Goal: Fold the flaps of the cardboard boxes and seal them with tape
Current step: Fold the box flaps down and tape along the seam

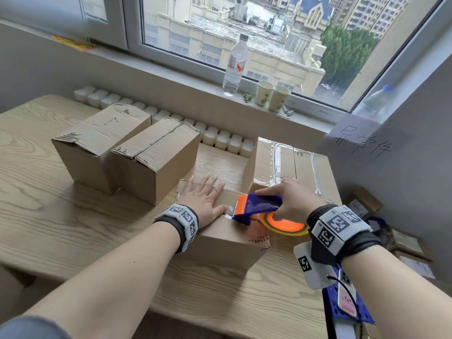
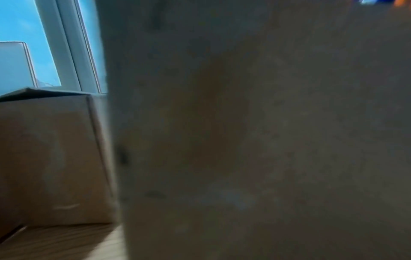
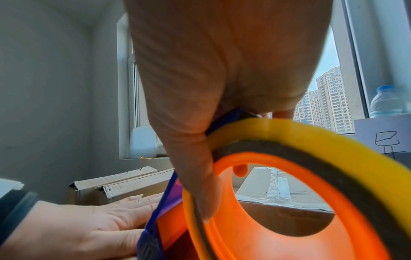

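**Tape dispenser on the near box, left hand holding the flaps down**

At the far left of the wooden table (image 1: 61, 216) stand two cardboard boxes side by side: the left box (image 1: 97, 148) and the middle box (image 1: 156, 162), both with flaps folded shut and no tape showing on their seams. Just right of them, at the table's near edge, sits the near box (image 1: 227, 243). The left hand (image 1: 204, 199) lies flat on its top, fingers straight and spread, thumb beside the loose end of tape (image 1: 228, 212); the left wrist view is dark and shows only cardboard. The right hand (image 1: 291, 200) grips a purple and orange tape dispenser (image 1: 259, 209), fingers curled round its body, its cutting edge set on the box top near the left thumb, and its yellow roll (image 3: 322, 140) hangs off the box's right side. Behind it a larger taped box (image 1: 288, 165) rests by the wall. On the windowsill (image 1: 171, 72) stand a water bottle (image 1: 234, 64) and two paper cups (image 1: 271, 97).
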Demonstrator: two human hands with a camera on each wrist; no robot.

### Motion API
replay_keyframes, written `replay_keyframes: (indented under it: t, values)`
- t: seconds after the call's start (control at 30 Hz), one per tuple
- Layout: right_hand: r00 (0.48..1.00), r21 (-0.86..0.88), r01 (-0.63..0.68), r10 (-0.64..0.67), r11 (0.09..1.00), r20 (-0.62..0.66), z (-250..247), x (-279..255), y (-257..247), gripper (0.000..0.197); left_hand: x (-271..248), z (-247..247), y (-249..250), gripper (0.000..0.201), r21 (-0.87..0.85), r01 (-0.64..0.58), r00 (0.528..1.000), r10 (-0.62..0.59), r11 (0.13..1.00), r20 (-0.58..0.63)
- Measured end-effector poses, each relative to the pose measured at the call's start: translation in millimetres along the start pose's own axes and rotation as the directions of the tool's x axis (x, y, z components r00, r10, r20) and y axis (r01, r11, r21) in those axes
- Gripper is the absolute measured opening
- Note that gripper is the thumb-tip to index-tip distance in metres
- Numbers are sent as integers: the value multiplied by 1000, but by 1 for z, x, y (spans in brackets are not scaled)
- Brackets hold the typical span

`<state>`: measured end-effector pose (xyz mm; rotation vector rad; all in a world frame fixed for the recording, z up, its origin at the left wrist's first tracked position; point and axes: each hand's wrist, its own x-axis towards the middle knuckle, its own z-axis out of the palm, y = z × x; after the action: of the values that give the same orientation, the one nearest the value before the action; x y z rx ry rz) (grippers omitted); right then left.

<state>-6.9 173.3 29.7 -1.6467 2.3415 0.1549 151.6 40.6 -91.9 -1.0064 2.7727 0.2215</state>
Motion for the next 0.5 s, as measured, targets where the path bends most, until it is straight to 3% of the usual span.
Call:
replay_keyframes:
  t: [0.5]
  values:
    - [1000, 81, 30, -31, 996, 5, -2, -1, 10, 72, 2, 8, 11, 66, -53, -21, 1000, 21, 998, -11]
